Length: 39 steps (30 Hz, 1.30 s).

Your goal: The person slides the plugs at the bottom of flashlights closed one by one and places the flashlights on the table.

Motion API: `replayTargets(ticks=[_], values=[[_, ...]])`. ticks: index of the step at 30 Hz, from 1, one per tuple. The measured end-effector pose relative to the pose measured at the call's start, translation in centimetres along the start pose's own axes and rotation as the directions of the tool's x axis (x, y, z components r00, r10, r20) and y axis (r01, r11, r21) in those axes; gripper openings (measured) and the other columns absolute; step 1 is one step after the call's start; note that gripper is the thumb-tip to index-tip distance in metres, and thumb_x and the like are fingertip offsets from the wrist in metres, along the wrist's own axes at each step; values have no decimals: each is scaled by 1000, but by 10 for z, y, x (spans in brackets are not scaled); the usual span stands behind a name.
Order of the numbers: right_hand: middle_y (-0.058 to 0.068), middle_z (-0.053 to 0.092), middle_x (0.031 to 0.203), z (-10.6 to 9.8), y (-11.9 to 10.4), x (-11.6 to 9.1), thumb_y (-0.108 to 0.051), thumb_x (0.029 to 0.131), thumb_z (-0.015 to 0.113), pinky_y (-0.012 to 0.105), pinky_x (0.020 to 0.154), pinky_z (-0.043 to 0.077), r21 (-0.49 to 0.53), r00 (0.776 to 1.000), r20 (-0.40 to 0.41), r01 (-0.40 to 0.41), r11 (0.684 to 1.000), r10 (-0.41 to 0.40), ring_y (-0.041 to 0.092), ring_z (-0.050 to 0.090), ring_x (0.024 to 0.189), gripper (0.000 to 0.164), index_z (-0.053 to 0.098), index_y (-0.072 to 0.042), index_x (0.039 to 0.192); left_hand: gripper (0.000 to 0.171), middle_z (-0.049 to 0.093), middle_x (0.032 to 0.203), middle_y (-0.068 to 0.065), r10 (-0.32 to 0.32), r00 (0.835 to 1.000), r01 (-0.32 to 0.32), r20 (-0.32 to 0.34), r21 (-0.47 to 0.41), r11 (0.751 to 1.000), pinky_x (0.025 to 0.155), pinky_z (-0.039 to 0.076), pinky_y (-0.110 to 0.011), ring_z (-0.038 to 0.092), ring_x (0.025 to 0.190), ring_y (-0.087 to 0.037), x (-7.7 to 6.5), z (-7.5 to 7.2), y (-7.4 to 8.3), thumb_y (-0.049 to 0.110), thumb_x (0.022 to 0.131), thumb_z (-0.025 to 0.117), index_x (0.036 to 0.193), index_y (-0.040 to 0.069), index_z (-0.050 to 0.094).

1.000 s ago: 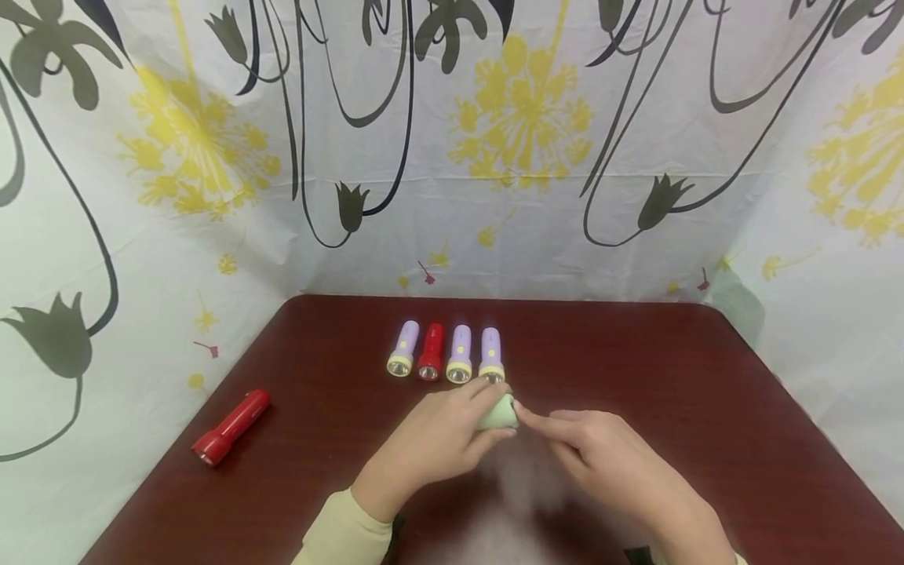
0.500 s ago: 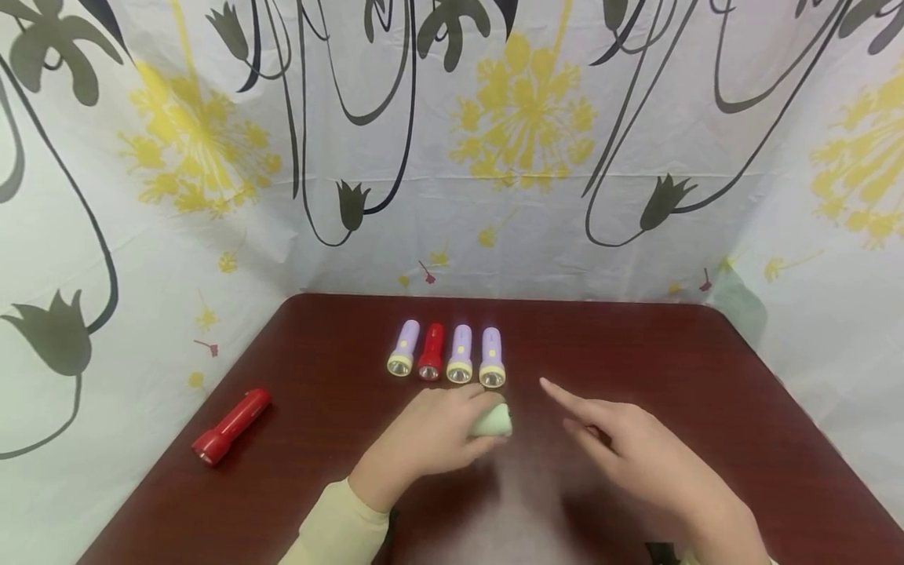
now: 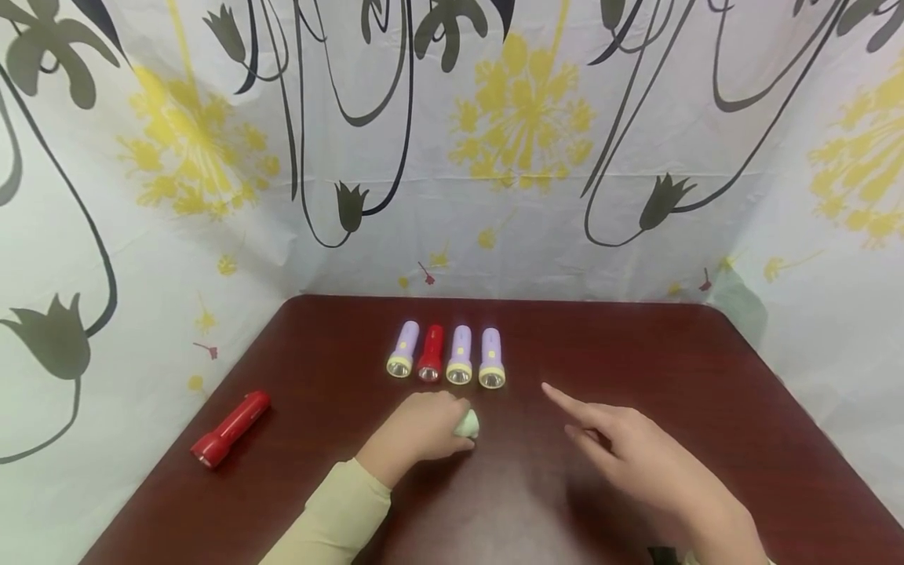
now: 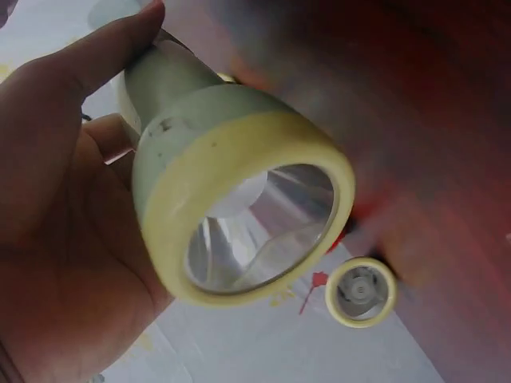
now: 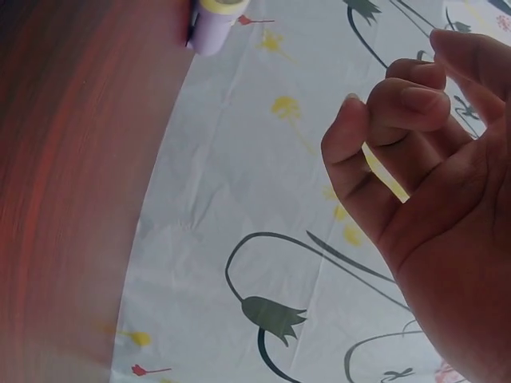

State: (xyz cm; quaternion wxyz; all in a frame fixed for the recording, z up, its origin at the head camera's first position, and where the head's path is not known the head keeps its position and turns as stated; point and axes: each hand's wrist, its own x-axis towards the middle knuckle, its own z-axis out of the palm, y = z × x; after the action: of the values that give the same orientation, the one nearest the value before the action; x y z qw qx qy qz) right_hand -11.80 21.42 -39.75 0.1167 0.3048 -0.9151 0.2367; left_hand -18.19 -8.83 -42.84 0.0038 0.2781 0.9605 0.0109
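My left hand point(image 3: 418, 430) grips a pale green flashlight point(image 3: 468, 424) over the middle of the table. In the left wrist view the thumb lies along the narrow body of this flashlight point(image 4: 231, 144), and its yellow-rimmed lens faces the camera. From the head view most of its body is hidden by the hand. My right hand point(image 3: 628, 447) is held over the table to the right, holding nothing. Its index finger is extended, and in the right wrist view the other fingers of this hand point(image 5: 447, 215) are loosely bent.
Beyond the left hand stretches a row: a lilac flashlight point(image 3: 404, 348), a small red one point(image 3: 431, 351) and two more lilac ones. A longer red flashlight point(image 3: 231, 430) lies by the left edge of the dark table point(image 3: 600, 345). Patterned sheeting point(image 3: 438, 157) borders the table.
The right index finger has drawn away from the end of the green flashlight, out to the right. The left hand has moved left with the flashlight and turned so less of it shows.
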Motion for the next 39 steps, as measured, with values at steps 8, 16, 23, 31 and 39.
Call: replayTargets(ticks=[8, 16, 23, 31, 39], values=[[-23, 54, 76, 0, 0, 0, -20, 102, 72, 22, 72, 46, 4, 997, 44, -59, 998, 59, -8, 48, 70, 76, 34, -37, 166, 34, 59, 75, 7, 3, 1000, -3, 8, 4, 1000, 58, 46, -30, 52, 62, -10, -1, 2, -3, 45, 84, 87, 93, 21, 66], [-24, 54, 76, 2, 2, -1, -18, 102, 72, 22, 73, 47, 1, 997, 48, -56, 998, 56, -8, 48, 71, 76, 35, -37, 166, 25, 61, 75, 9, -8, 1000, 8, 14, -9, 1000, 61, 48, -32, 54, 64, -10, -12, -13, -13, 37, 85, 86, 94, 21, 69], [-21, 63, 86, 0, 5, 2, -23, 104, 69, 22, 72, 45, 18, 991, 120, -64, 998, 62, -8, 51, 75, 67, 40, -32, 165, 10, 58, 74, 9, -5, 997, 8, 72, -48, 999, 64, 47, -31, 53, 67, -11, -31, -38, -26, 21, 89, 81, 90, 22, 71], [-15, 73, 106, -2, 8, 6, -31, 107, 65, 24, 73, 47, 55, 978, 198, -81, 995, 69, -7, 59, 87, 58, 45, -27, 162, 20, 58, 71, 8, -54, 988, 75, 142, -150, 986, 65, 45, -32, 52, 67, -13, -55, -46, -34, 13, 78, 85, 87, 18, 68], [-11, 75, 109, 0, 8, 4, -24, 107, 65, 23, 72, 45, 70, 979, 196, -75, 995, 60, -6, 56, 83, 56, 48, -24, 161, 23, 57, 67, 6, -51, 987, 77, 150, -176, 981, 62, 43, -32, 49, 64, -14, -62, -43, -39, 5, 76, 85, 82, 15, 66]])
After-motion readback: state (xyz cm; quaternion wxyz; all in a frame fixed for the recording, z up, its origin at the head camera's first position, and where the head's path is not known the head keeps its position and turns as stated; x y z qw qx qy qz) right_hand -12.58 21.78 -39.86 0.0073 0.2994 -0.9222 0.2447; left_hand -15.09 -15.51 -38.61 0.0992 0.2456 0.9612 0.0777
